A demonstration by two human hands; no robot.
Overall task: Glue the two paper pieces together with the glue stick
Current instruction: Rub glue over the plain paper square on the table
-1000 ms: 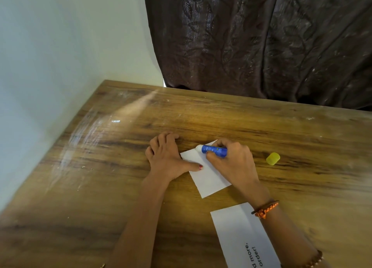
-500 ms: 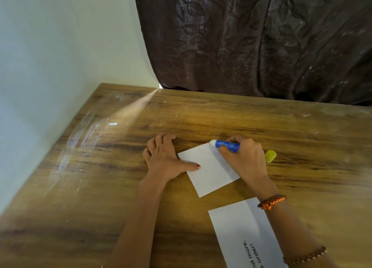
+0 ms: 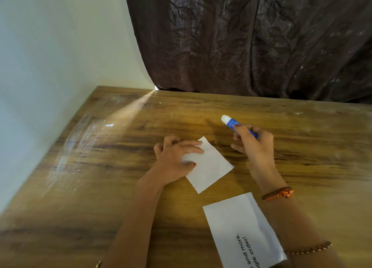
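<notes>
1. My left hand (image 3: 177, 157) is lying spread on the small paper (image 3: 209, 165), pinning it to the table (image 3: 100, 187).
2. My right hand (image 3: 254, 145) is gripping the glue stick (image 3: 231, 123), tip raised clear, probably done smearing.
3. The printed paper (image 3: 239, 227) is waiting nearby, ready for joining.

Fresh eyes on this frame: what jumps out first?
The blue glue stick with its white tip, gripped by the right hand above the wooden table. Next, the left hand pressing the small blank white paper at centre. A larger white printed paper lies nearer the person.
</notes>
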